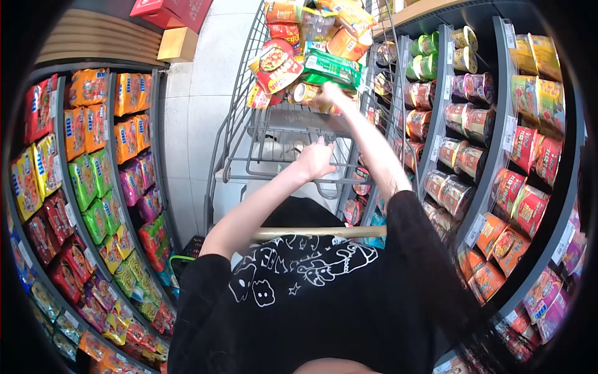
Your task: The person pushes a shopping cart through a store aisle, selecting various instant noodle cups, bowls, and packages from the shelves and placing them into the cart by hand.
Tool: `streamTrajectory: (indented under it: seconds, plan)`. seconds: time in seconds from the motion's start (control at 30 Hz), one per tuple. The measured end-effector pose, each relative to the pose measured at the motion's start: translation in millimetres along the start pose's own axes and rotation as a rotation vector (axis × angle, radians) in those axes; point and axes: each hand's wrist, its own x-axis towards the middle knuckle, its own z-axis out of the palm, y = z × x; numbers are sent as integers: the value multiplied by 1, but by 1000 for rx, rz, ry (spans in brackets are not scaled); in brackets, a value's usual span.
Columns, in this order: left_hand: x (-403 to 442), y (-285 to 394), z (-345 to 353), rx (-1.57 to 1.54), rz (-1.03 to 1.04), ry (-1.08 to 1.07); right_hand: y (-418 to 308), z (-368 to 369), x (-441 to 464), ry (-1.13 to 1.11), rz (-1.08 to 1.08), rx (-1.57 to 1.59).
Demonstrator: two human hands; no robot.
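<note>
The right hand reaches into the shopping cart, its fingers against a small round cup; whether they close firmly around it cannot be told. Just beyond this hand lies a green packet, and beyond it to the left a red bowl with a food picture on its lid. The left hand is nearer the body, below the right one, with fingers pointing forward over the wire bars of the cart; how far it is open, and whether it grips a bar, cannot be told. Right of both hands stand shelved cups.
</note>
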Motion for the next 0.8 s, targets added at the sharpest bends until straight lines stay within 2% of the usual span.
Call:
streamTrajectory:
  seconds: [0.03,0.07,0.13,0.2,0.23,0.27,0.3,0.33,0.4,0.43,0.47,0.5,0.53,0.6,0.63,0.67,0.73,0.8]
  plan:
    - [3,-2,4,24,11,6,-3,37,15,248,-30,-68]
    - [1,0,0,3,-7,0,-5,58,22,347,-46,-52]
    - [2,-4,4,21,29,16,-24,64,11,358,62,-116]
    - [8,-9,17,70,20,39,-28,84,6,558,59,-239]
    - [9,-11,17,104,46,32,-26,90,8,735,13,-304]
    - [7,-13,19,135,72,15,-21,90,15,733,16,-294]
    - [2,-15,23,144,103,102,-14,88,18,692,-87,-289]
    - [0,-14,21,142,102,87,-11,82,14,650,-188,-284]
    - [4,-6,11,86,5,-66,-6,57,-6,575,-289,-216]
    - [4,3,-4,45,-76,-162,-8,41,-21,541,-214,-59]
    - [3,4,-4,38,-74,-161,-9,25,-32,508,-140,94]
    - [2,4,-4,21,-71,-135,-3,13,-34,548,-157,252]
    - [1,4,-3,4,-69,-107,0,-4,-37,586,-176,409]
    - [1,3,0,-5,-61,-86,0,-54,-38,438,-399,1006]
    - [3,2,3,4,-79,-89,-4,-81,-50,274,-149,1224]
    - [4,1,4,14,-97,-93,-3,-86,-38,280,-46,1498]
    - [6,2,2,2,-98,-124,-4,-90,-37,83,-33,1493]
    - [5,2,3,28,-94,-120,4,-47,-14,-127,-56,1128]
